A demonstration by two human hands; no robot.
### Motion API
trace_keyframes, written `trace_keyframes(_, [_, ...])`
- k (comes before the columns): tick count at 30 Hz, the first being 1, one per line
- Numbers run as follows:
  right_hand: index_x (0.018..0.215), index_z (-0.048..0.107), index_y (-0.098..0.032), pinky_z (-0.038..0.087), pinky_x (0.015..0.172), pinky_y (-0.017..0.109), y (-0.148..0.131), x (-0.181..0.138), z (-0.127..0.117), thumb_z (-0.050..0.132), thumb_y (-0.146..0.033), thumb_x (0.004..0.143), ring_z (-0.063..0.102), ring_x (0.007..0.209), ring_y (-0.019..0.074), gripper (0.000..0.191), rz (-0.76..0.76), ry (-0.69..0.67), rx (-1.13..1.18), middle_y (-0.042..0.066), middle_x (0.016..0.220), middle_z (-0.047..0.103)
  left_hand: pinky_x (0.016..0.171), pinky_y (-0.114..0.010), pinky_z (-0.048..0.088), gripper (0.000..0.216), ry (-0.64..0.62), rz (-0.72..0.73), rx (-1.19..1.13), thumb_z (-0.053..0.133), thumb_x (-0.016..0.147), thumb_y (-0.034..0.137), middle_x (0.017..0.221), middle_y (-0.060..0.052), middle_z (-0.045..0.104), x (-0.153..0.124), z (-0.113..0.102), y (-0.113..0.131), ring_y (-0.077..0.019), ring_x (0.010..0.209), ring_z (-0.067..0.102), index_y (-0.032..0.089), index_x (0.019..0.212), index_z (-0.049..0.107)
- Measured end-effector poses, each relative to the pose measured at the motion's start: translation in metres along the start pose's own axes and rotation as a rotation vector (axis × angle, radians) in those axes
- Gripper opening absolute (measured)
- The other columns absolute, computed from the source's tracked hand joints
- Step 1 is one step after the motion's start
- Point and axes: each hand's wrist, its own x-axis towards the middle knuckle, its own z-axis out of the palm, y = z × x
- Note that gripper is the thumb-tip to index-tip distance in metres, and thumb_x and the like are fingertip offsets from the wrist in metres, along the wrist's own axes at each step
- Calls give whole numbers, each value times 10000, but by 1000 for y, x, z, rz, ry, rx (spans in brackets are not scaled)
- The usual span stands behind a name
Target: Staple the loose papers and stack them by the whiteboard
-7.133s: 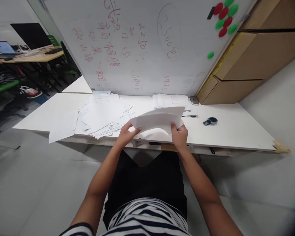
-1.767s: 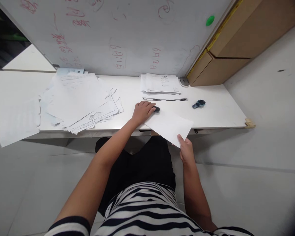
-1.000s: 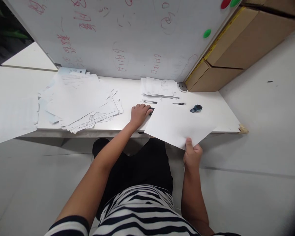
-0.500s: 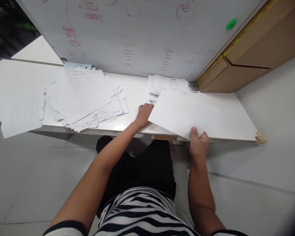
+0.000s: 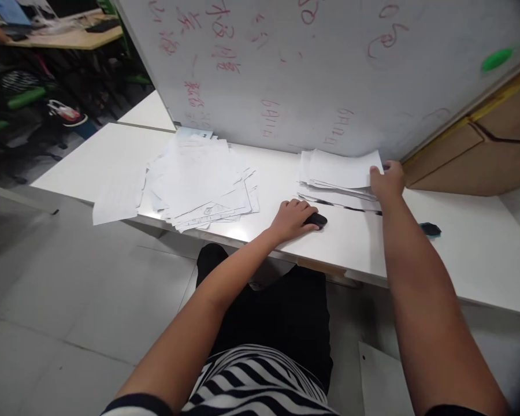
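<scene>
- background: a large whiteboard with red handwriting [image 5: 286, 69] stands along the far edge of a long white desk [image 5: 459, 254]. brown cardboard boxes [image 5: 472, 162] sit to its right, and a green oval magnet [image 5: 496, 59] is stuck on the board.
- thing in hand: a small stack of white paper sheets [image 5: 338, 170] lies at the back of the desk, against the foot of the whiteboard, with its edges roughly squared.
- right hand [image 5: 387, 182]: it is at the right end of that stack. the thumb lies on the top sheet and the fingers [image 5: 394, 170] curl round the edge, so it appears to pinch the paper closed.
- left hand [image 5: 291, 219]: it rests palm down near the front of the desk. the fingers are slack and nearly flat, and their tips touch a small black oval object [image 5: 315, 219] without closing round it.
- nearby: a thin black pen [image 5: 351, 207] lies just in front of the stack. a small dark blue object [image 5: 430, 229] lies further right, partly behind the right forearm.
- also present: a loose heap of white printed papers [image 5: 199, 182] is spread well to the left, and a single sheet [image 5: 117, 199] beside it overhangs the desk edge.
- handling, judged: the paper is light, limp and thin. sheets are likely to slide on one another, and corners will crease under a hard pinch.
- grip, judged: a short edge is the best place to hold, with the thumb above and the fingers beneath. a flat palm on top would stop the pile fanning out.
</scene>
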Motion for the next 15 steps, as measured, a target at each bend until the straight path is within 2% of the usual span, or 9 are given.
trace_keyframes(3, [1431,267,-22,289,970,441,4,-20,-2,561,-413,842,336,1289,334,766,-20,26,-102,327,1366,373,821,-375,332,397,4,11,-1,495,870,518,1154,-73,574,0,2,-1,-255,1042,463,263,1172,534])
trace_keyframes(5, [1452,268,-85,227,1019,497,0,-41,-2,564,-431,844,166,1376,373,760,-148,36,-155,290,1469,250,817,-374,332,398,12,14,-6,493,870,519,1158,-75,572,0,3,-1,-258,1048,460,258,1169,533])
trace_keyframes(7, [1452,282,-114,207,1034,548,-8,-66,1,532,-424,863,91,1400,385,711,-237,4,-155,253,1504,211,817,-377,333,405,22,9,-8,495,868,522,1158,-79,571,0,3,0,-262,1050,458,254,1169,533])
trace_keyframes(11, [1461,265,-157,216,1057,580,-22,-115,18,484,-455,875,122,1409,366,693,-351,-69,-10,189,1523,231,829,-385,342,415,32,5,1,515,857,516,1156,-87,568,-1,3,1,-271,1058,461,250,1174,536])
trace_keyframes(15, [1414,375,-204,265,1092,474,-25,-141,29,284,-432,961,316,1362,254,516,-395,-70,263,113,1442,423,855,-385,372,465,72,-11,-2,557,836,506,1211,-101,541,-1,6,0,-273,1117,455,226,1206,517])
